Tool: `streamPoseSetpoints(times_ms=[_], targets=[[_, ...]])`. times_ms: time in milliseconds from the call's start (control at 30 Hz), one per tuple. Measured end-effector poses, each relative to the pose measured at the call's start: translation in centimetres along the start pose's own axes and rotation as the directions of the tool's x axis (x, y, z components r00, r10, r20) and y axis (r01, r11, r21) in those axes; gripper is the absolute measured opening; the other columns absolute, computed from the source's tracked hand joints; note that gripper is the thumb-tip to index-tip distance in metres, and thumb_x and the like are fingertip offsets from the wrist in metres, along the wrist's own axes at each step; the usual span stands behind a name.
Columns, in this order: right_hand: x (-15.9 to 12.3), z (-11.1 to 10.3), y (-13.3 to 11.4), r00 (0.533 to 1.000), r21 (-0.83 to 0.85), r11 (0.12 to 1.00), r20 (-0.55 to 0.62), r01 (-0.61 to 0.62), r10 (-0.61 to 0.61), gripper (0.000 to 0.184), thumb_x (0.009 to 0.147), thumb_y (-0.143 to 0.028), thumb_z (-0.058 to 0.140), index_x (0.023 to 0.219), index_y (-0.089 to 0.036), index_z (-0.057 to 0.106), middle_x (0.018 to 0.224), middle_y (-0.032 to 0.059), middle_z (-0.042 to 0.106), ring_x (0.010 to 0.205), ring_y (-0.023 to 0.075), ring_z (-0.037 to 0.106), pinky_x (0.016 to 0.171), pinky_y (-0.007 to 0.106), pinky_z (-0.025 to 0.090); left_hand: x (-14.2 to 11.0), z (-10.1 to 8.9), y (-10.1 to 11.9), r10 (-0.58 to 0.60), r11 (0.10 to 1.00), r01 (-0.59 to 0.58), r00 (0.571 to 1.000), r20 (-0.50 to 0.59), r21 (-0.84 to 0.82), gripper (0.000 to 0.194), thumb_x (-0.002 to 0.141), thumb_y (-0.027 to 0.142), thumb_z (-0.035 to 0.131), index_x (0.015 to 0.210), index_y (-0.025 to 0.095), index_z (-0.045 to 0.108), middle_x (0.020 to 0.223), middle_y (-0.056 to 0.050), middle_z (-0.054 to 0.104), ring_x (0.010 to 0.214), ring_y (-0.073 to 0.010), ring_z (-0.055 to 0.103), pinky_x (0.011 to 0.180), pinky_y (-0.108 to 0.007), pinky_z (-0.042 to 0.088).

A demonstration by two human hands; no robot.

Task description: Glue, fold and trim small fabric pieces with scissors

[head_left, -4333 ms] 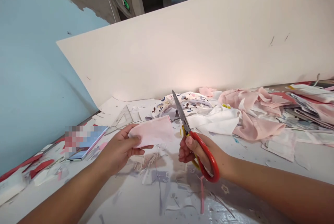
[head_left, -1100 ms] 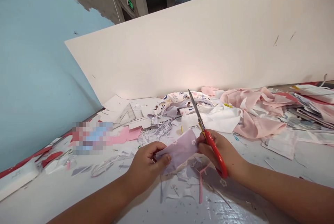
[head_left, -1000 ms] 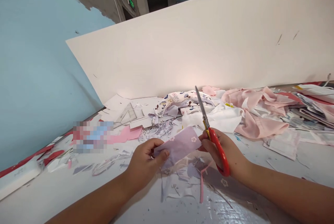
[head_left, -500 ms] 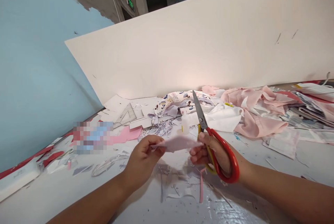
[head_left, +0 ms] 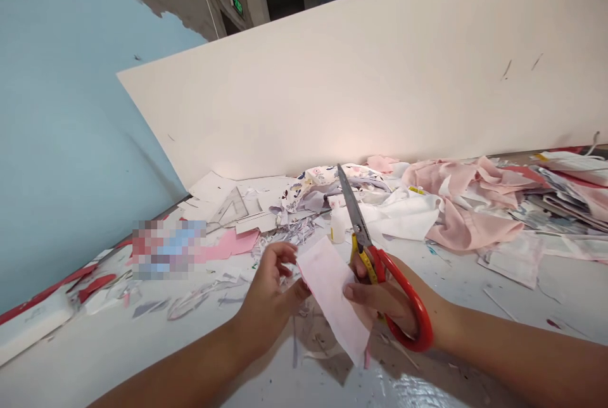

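Note:
My right hand [head_left: 387,294] grips a pair of scissors [head_left: 399,294] with red handles, the blades half-raised and pointing away from me. A yellow band with dark marks shows along the handle. The thumb of that same hand also presses on a pale pink rectangular piece [head_left: 332,300], which looks like cloth or paper and hangs slanted over the table. At the piece's left edge is my left hand [head_left: 273,291], its fingers apart and its thumb at or just behind the edge. Whether that thumb touches is unclear.
Cut scraps litter the white table [head_left: 190,357]. Behind my hands lie floral cloth [head_left: 323,177], white cloth [head_left: 403,213], pink cloth [head_left: 475,224] and a small white bottle [head_left: 337,225]. A clear set square [head_left: 232,205] and pink sheets [head_left: 237,243] lie left. A white board [head_left: 356,91] stands behind.
The pale pink piece has turned from nearly edge-on to face me, its lower end hanging down. My left fingers have opened from their pinch. The scissors have tilted slightly left.

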State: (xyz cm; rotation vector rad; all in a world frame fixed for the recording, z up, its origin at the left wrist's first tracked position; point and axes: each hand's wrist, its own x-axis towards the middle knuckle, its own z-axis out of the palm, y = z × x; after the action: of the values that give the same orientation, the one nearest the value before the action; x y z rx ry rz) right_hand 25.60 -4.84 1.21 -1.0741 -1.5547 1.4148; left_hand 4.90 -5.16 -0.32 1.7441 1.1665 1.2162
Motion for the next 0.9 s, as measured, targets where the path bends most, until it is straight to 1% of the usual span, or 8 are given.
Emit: streamPoseSetpoints(times_ms=[67,167,233,333,467,600,767,900], targets=[[-0.3,0.3,-0.3,0.995,-0.103,0.995,-0.103,-0.012,0.002,0.026,0.066,-0.024,0.062,0.065,-0.021,0.036,0.054,-0.008,0.038,0.049,0.0082,0.035,0.047,0.022,0.03,-0.3,0.6,0.7,-0.168,0.954,0.218,0.957,0.235,-0.204,0.039,0.08,0.049,0.046,0.103,0.018,0.051,0.095,-0.011,0.058,0.086,-0.0204,0.056,0.074,-0.034,0.045],[-0.5,0.9,-0.3,0.981,-0.111,0.993,-0.192,-0.024,0.002,0.026,0.069,-0.029,0.062,0.065,-0.022,0.037,0.054,-0.0073,0.041,0.049,0.0092,0.037,0.046,0.023,0.032,-1.0,1.8,1.5,-0.162,0.857,0.371,0.852,0.498,-0.357,0.044,0.073,0.052,0.055,0.095,0.015,0.057,0.076,-0.008,0.062,0.067,-0.0166,0.058,0.061,-0.029,0.046],[-0.6,1.2,0.2,0.983,-0.049,0.999,-0.183,0.004,-0.013,0.026,0.07,-0.033,0.063,0.067,-0.022,0.039,0.055,-0.0071,0.042,0.049,0.0097,0.039,0.046,0.023,0.033,-1.3,2.5,1.5,-0.227,0.803,0.431,0.86,0.456,-0.413,0.035,0.069,0.041,0.065,0.093,0.017,0.057,0.072,-0.004,0.062,0.06,-0.0128,0.057,0.056,-0.025,0.044],[-0.6,1.2,0.8,0.988,0.028,0.996,-0.137,0.079,-0.074,0.027,0.076,-0.043,0.057,0.068,-0.022,0.041,0.057,-0.0061,0.041,0.051,0.0104,0.041,0.048,0.024,0.036,-1.0,2.9,1.2,-0.364,0.785,0.465,0.881,0.303,-0.408,0.026,0.071,0.036,0.065,0.084,0.015,0.058,0.062,-0.002,0.06,0.052,-0.012,0.056,0.052,-0.026,0.044],[-0.4,0.3,1.4,0.977,0.075,0.983,-0.144,0.167,-0.156,0.036,0.083,-0.055,0.04,0.071,-0.021,0.046,0.064,-0.0018,0.047,0.058,0.0133,0.049,0.052,0.027,0.041,0.1,1.6,1.2,-0.362,0.857,0.382,0.924,0.124,-0.344,0.022,0.072,0.034,0.063,0.078,0.014,0.055,0.061,-0.002,0.062,0.054,-0.0137,0.06,0.051,-0.024,0.042],[0.1,-0.6,1.1,0.971,-0.003,0.976,-0.101,0.216,-0.215,0.043,0.086,-0.056,0.03,0.071,-0.02,0.048,0.055,-0.0021,0.044,0.048,0.012,0.043,0.047,0.027,0.039,0.9,0.4,1.1,-0.397,0.869,0.371,0.918,-0.016,-0.327,0.021,0.075,0.034,0.058,0.085,0.016,0.053,0.067,0.0,0.062,0.059,-0.0135,0.062,0.054,-0.024,0.042],[0.1,-0.7,0.0,0.996,-0.024,0.996,-0.015,0.083,-0.083,0.026,0.075,-0.045,0.057,0.079,-0.021,0.05,0.068,-0.0014,0.05,0.062,0.0137,0.048,0.059,0.028,0.042,1.3,0.0,0.6,-0.368,0.888,0.332,0.928,-0.056,-0.318,0.023,0.076,0.035,0.057,0.09,0.017,0.052,0.076,-0.001,0.064,0.059,-0.0128,0.062,0.056,-0.025,0.041],[-0.4,-0.3,-0.6,1.0,-0.06,0.998,0.015,0.012,-0.011,0.023,0.071,-0.034,0.063,0.073,-0.023,0.043,0.065,-0.0054,0.04,0.059,0.0107,0.039,0.053,0.024,0.037,1.3,-0.1,0.6,-0.348,0.895,0.311,0.935,-0.063,-0.319,0.025,0.074,0.037,0.059,0.087,0.017,0.052,0.07,-0.001,0.064,0.058,-0.015,0.063,0.056,-0.026,0.042]])
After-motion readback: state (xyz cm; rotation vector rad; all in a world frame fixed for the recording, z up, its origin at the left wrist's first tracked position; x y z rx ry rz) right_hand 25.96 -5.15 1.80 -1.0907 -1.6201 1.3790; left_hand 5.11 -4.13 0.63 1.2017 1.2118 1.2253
